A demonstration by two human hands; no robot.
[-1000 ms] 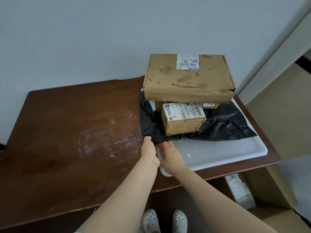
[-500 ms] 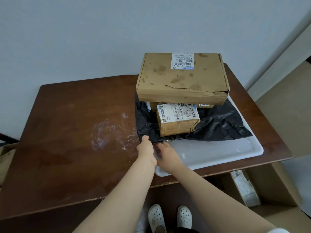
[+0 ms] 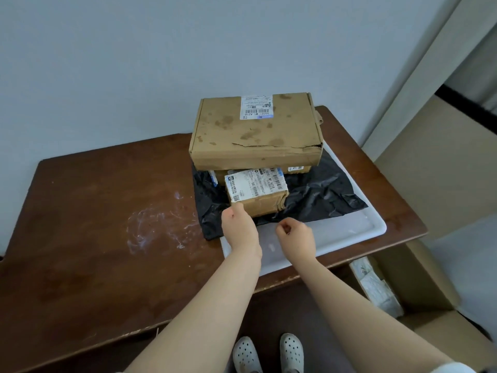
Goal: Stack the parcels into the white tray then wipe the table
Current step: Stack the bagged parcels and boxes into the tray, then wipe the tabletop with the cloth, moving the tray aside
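Change: half a second ago both hands pinched the near left corner of the black plastic mailer bag [image 3: 320,197]; now they have let it go and moved apart, so the tucking of the bag seems finished
Meaning for the task: all parcels that show are already in the tray, so I judge the stacking nearly done, and the wiping is not yet begun
Right hand [image 3: 295,238]: it hovers above the bare near part of the white plastic tray [image 3: 349,232], fingers curled loosely with thumb and forefinger close together, holding nothing
Left hand [image 3: 239,230]: palm down over the bag's corner, its fingertips touching the near lower edge of the small brown cardboard parcel with a white label [image 3: 256,192]; the fingers are hidden behind the hand, so I cannot tell if they grip
Stack: the small parcel lies on the bag, and the large stained cardboard box [image 3: 255,135] rests on top, leaning a little past the tray's far left side
Table: the dark brown wooden table [image 3: 94,238] has white smears [image 3: 158,224] left of the tray, which need wiping
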